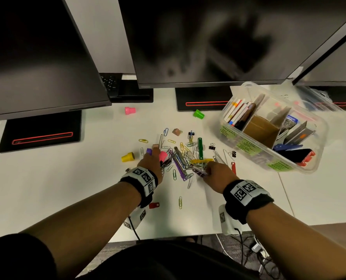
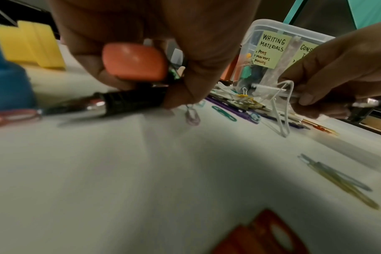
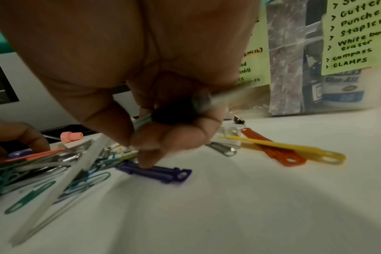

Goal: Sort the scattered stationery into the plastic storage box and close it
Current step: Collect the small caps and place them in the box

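Paper clips, binder clips and coloured plastic fasteners lie in a pile [image 1: 186,156] on the white desk [image 1: 67,188]. My left hand [image 1: 158,156] works at the pile's left side. Its fingers [image 2: 191,82] curl round a pink-orange eraser [image 2: 134,61] and a black pen-like piece [image 2: 130,101]. At the pile's right side my right hand [image 1: 207,168] grips a small black clip with thin pieces [image 3: 178,111], and one fingertip touches a purple fastener [image 3: 157,171]. The clear plastic storage box [image 1: 317,138] stands open at the right, with green labels and dividers.
Three dark monitors on black stands [image 1: 40,134] line the back of the desk. Pink [image 1: 130,110], green [image 1: 198,114] and yellow [image 1: 128,157] caps lie around the pile. A red piece [image 1: 154,205] and a lone paper clip [image 1: 180,202] lie near the front edge.
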`<state>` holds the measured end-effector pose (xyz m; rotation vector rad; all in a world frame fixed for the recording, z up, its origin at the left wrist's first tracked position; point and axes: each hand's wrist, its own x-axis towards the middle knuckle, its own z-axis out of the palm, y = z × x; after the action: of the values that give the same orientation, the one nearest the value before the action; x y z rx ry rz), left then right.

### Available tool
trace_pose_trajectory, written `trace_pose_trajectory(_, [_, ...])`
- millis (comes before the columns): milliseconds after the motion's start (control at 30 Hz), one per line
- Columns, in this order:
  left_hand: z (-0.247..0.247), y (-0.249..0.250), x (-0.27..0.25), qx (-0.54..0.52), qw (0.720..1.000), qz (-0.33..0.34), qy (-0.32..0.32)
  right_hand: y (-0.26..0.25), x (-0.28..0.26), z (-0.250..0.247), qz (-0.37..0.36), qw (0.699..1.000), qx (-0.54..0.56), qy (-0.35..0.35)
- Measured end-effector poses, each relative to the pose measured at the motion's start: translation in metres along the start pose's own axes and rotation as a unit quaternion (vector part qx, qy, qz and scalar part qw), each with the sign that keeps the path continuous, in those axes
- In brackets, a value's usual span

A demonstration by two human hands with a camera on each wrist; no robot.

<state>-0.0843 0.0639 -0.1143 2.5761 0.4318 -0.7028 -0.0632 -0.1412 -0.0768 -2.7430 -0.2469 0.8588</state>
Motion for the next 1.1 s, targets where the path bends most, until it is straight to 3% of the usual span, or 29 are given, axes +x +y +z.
trace_pose_trajectory(200, [-0.007,0.001,0.001,0.025,1.0,0.018,0.002,0.0,0.005,0.0,0.013,0.999,-0.023,-0.024])
trace_pose_trajectory(367, [-0.027,0.001,0.001,0.075,0.997,0.028,0.005,0.02,0.018,-0.022,0.07,0.995,-0.059,-0.036])
trace_pose_trajectory(600, [-0.066,-0.02,0.004,0.087,0.995,0.049,-0.018,0.037,0.024,-0.025,0.175,0.979,-0.095,0.038])
trace_pose_trajectory(767, [-0.086,-0.043,0.005,0.057,0.998,0.029,-0.023,0.027,0.024,-0.005,0.234,0.969,-0.046,0.065])
trace_pose_trajectory(867, [-0.09,-0.054,0.007,0.006,0.999,0.008,-0.035,0.014,0.026,0.002,0.216,0.974,-0.047,0.054])
trace_pose_trajectory(967, [-0.09,-0.062,0.006,-0.075,0.997,-0.016,-0.031,-0.005,0.028,0.01,0.155,0.985,-0.059,0.049])
trace_pose_trajectory(1100, [-0.092,-0.059,0.002,-0.209,0.976,-0.04,-0.048,-0.024,0.027,0.012,0.086,0.995,-0.019,0.054])
